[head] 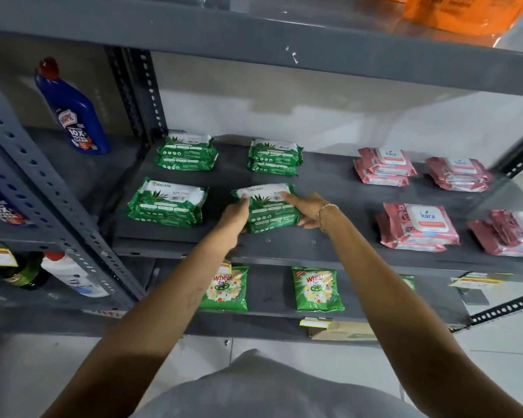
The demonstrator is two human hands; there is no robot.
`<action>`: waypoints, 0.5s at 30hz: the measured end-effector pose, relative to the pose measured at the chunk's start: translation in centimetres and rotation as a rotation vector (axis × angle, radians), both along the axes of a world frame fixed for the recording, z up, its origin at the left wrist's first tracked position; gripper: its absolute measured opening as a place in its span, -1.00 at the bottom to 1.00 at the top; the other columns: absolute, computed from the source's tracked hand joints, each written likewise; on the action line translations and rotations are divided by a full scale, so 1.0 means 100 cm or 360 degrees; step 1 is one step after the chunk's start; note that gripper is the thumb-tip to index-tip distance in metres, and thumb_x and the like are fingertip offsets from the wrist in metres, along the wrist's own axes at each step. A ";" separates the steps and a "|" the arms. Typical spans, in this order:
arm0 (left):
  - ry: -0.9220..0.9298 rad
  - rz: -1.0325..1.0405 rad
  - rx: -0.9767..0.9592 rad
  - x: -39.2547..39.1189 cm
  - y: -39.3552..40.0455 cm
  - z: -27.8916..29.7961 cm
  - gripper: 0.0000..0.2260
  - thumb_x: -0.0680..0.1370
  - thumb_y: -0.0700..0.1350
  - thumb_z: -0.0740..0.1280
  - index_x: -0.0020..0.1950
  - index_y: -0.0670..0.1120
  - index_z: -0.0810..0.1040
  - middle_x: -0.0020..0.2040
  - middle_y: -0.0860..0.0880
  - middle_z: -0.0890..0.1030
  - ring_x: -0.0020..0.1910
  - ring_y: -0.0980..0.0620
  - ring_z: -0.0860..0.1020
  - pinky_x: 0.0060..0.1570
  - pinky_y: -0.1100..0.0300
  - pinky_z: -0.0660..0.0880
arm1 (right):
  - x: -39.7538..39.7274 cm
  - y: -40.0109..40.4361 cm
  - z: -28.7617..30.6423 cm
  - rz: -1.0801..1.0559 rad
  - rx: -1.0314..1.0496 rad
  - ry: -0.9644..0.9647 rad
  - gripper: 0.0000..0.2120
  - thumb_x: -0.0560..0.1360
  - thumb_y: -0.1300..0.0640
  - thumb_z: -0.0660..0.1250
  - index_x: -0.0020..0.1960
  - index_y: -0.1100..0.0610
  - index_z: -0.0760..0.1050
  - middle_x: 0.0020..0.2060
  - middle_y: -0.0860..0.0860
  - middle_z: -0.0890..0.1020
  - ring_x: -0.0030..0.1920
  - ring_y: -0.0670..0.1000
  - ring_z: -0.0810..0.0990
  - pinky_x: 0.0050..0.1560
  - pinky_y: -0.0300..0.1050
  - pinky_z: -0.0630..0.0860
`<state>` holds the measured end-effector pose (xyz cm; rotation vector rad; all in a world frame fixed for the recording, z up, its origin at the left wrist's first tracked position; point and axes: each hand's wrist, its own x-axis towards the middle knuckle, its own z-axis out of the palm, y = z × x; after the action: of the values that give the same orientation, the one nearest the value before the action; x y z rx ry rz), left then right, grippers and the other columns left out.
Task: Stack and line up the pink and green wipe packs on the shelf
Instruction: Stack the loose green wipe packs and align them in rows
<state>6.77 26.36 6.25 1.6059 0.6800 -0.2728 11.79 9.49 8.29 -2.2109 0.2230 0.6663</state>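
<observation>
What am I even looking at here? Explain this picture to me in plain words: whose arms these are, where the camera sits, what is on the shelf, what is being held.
There is no machine here. A person wears a wide-angle camera on the head, so you look down along their own two bare arms. There is only this one view.

The grey metal shelf carries green wipe packs on its left half, in four small stacks, and pink wipe packs on its right half, also in four stacks. The left hand and the right hand press on either side of the front green stack, apparently squaring it up.

To the far left stands a blue cleaner bottle. The shelf below holds green detergent pouches.
</observation>
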 end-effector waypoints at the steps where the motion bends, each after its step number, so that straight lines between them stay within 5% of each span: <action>1: -0.0009 -0.0067 0.0024 0.004 0.006 0.001 -0.38 0.58 0.24 0.10 0.46 -0.16 0.33 0.44 -0.16 0.40 0.37 -0.16 0.40 0.27 0.04 0.35 | -0.005 -0.005 -0.005 -0.0041 0.0044 0.0049 -0.26 0.35 -0.40 0.25 0.30 0.12 0.42 -0.21 0.06 0.61 -0.35 -0.06 0.57 -0.37 -0.21 0.55; 4: -0.0031 -0.0191 -0.0067 0.015 0.016 0.004 -0.39 0.55 0.19 0.22 0.49 -0.13 0.29 0.52 -0.11 0.29 0.45 -0.13 0.31 0.36 -0.02 0.35 | -0.015 -0.015 -0.016 -0.0129 0.0101 0.0090 -0.12 0.27 -0.46 0.26 0.36 0.15 0.36 -0.23 0.06 0.57 -0.32 -0.04 0.52 -0.22 -0.17 0.57; 6: -0.0013 -0.0236 -0.0147 0.018 0.017 0.004 -0.43 0.55 0.15 0.26 0.48 -0.11 0.29 0.53 -0.09 0.27 0.45 -0.12 0.31 0.31 0.01 0.40 | -0.013 -0.019 -0.020 -0.0194 0.0102 -0.0028 -0.08 0.26 -0.46 0.27 0.36 0.21 0.37 -0.07 0.08 0.56 -0.12 0.02 0.52 0.03 -0.08 0.52; 11: -0.0020 -0.0273 -0.0237 0.017 0.012 0.000 -0.46 0.55 0.11 0.28 0.44 -0.16 0.35 0.50 -0.14 0.31 0.43 -0.13 0.35 0.32 -0.11 0.42 | -0.009 -0.023 -0.020 -0.0549 0.0762 0.0010 -0.46 0.35 0.02 0.48 0.19 0.22 0.35 -0.12 0.11 0.51 -0.16 0.01 0.48 0.00 -0.05 0.53; 15: -0.0036 -0.0284 -0.0279 0.017 0.013 -0.005 -0.54 0.57 0.02 0.29 0.39 -0.19 0.41 0.42 -0.16 0.42 0.33 -0.14 0.45 0.26 -0.08 0.48 | -0.009 -0.027 -0.022 -0.0522 0.0799 -0.0010 -0.68 0.36 0.18 0.48 0.03 0.27 0.48 -0.10 0.15 0.50 -0.06 0.06 0.44 0.13 -0.01 0.50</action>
<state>8.51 27.67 5.79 1.5003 0.4819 -0.4325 10.86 6.77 6.10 -1.6479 0.3627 0.4703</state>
